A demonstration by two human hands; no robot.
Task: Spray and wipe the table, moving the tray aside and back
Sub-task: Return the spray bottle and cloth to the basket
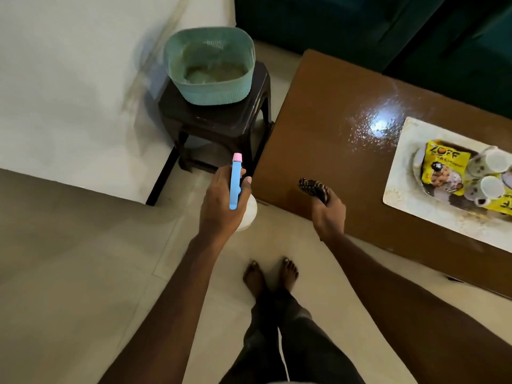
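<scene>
left hand (pixel 221 206) grips spray bottle (pixel 236 187), right hand (pixel 328 210) clenches soft dark cloth (pixel 314 188) at table (pixel 318 128) edge; tray (pixel 399 189) beyond right hand, cups look fragile, lift by rims.

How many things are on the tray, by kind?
On the tray:
Cups: 2 showing whole; a third may peek in at the frame's edge, too cut off to tell.
Yellow packets: 2
Total: 4 clearly seen
</scene>
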